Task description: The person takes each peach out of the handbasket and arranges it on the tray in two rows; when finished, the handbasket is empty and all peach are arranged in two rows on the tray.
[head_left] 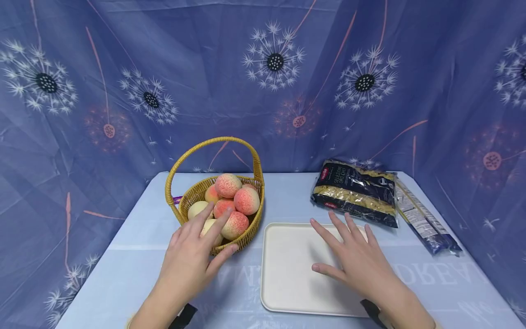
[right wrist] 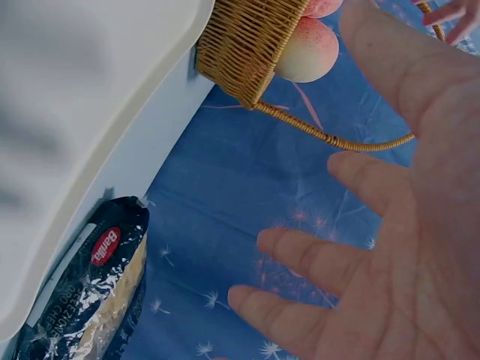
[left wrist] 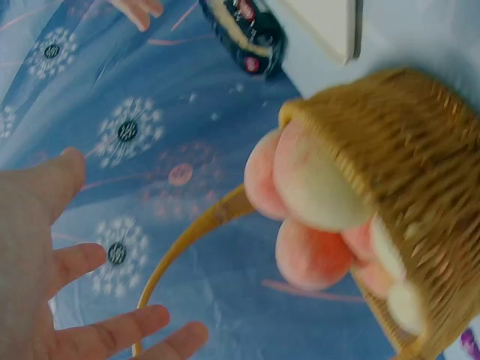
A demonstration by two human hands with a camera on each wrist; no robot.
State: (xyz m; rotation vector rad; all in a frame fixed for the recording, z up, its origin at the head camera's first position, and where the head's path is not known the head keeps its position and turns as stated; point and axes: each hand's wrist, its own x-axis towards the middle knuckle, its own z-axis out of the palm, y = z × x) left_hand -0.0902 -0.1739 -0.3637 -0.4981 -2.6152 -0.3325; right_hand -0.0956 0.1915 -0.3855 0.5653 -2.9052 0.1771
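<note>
My left hand [head_left: 191, 256] is spread in front of a yellow-brown wicker basket [head_left: 251, 234] with a tall hoop handle. In the head view its fingertips overlap the basket, but the left wrist view shows a gap between the fingers and the fruit. Several peaches [head_left: 246, 201], pink and cream coloured, are heaped in the basket. My right hand [head_left: 357, 260] hovers with fingers spread over the right part of a cream rectangular tray [head_left: 283, 274], its shadow falling on the tray. Neither hand holds anything.
A dark Barilla pasta bag [head_left: 355, 194] lies behind the tray. To its right lies a long, shiny packet [head_left: 425, 221] near the table's right edge. Something purple [head_left: 177, 199] shows behind the basket's left side. A blue dandelion-print curtain [head_left: 230, 91] surrounds the pale blue table [head_left: 135, 269].
</note>
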